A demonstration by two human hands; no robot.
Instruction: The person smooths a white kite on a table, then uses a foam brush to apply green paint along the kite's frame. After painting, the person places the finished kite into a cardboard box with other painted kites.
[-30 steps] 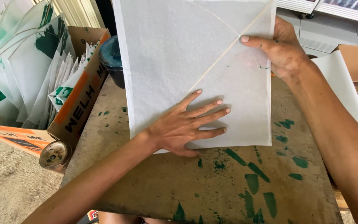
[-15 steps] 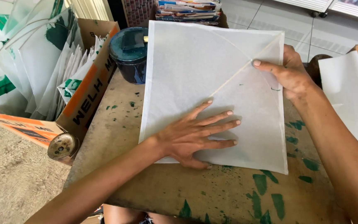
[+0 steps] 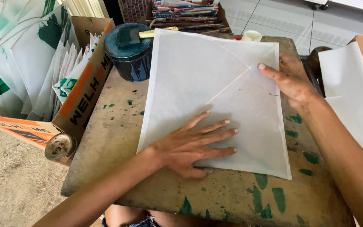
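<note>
Paper is what both your hands rest on: a large white translucent sheet (image 3: 215, 96) lying flat on the paint-spattered wooden board (image 3: 118, 138), its long axis running away from you, tilted a little to the right. Your left hand (image 3: 194, 145) lies open and flat, fingers spread and pointing right, pressing the near part of the sheet close to its lower edge. Your right hand (image 3: 288, 80) sits at the far right edge, fingers loosely extended, index fingertip touching the paper near where a thin pale stick (image 3: 227, 86) shows through as a diagonal line from the middle toward the top right corner. So the sheet lies straight ahead, between your arms; your left hand is nearer its centre, your right nearer the corner and the stick's end. Neither hand grips anything. Just beyond the sheet's far left corner stands a dark pot of green paint (image 3: 132, 50), and a cardboard box (image 3: 85, 96) of similar sheets sits well to the left
</note>
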